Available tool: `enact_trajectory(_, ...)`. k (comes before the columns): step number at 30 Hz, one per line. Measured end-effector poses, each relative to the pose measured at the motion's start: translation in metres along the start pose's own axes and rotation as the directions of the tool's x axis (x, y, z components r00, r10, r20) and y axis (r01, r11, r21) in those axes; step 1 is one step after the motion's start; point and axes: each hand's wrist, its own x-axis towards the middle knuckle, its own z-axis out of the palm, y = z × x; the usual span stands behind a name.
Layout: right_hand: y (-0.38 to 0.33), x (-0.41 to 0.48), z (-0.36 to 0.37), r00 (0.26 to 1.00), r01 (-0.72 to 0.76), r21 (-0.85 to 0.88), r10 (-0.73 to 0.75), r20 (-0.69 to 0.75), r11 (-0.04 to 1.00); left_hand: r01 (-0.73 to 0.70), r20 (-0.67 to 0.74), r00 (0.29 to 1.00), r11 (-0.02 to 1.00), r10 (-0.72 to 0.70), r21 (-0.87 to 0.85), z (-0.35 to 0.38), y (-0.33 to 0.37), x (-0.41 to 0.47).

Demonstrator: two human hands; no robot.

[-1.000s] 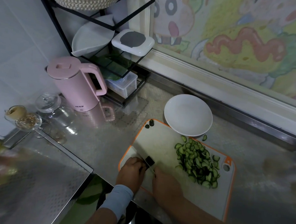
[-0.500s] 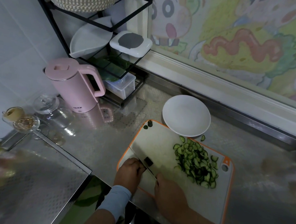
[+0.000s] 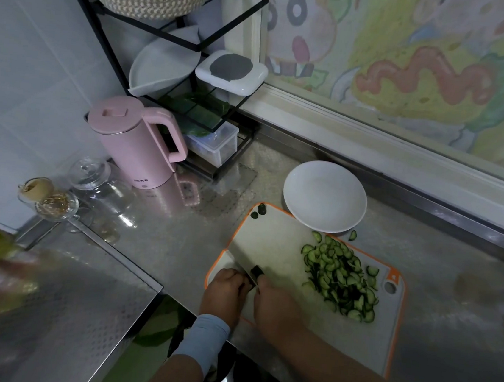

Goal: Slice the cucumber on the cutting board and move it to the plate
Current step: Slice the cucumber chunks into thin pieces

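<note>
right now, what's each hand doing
left hand: fingers curled, holding the cucumber stub
right hand: closed on the knife, whose handle is hidden under the hand

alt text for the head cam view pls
A person's left hand and right hand work a knife at the near-left corner of an orange-rimmed cutting board heaped with cucumber slices. An empty white plate sits just behind it on the steel counter, a pink kettle farther left.
</note>
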Motion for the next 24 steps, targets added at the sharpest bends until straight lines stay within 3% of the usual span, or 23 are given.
enact_trajectory(9,0.02,-0.03,0.001,1.0,0.006,-0.084,-0.007,-0.013,0.996,-0.006,-0.026,1.0,1.0,0.006,0.01,0.002,-0.002,-0.005)
enact_trajectory(17,0.025,-0.034,0.005,1.0,-0.014,-0.046,0.014,0.005,0.999,0.025,-0.031,0.999,1.0,-0.025,0.007,0.0,0.0,-0.005)
enact_trajectory(20,0.022,-0.021,0.013,0.996,0.029,-0.079,-0.035,-0.085,0.996,0.024,-0.027,0.999,1.0,-0.024,0.001,-0.001,0.003,-0.005)
enact_trajectory(24,0.008,-0.012,0.001,0.999,0.028,-0.045,-0.026,0.031,0.999,0.015,-0.031,0.999,1.0,-0.016,-0.008,-0.001,0.001,-0.006)
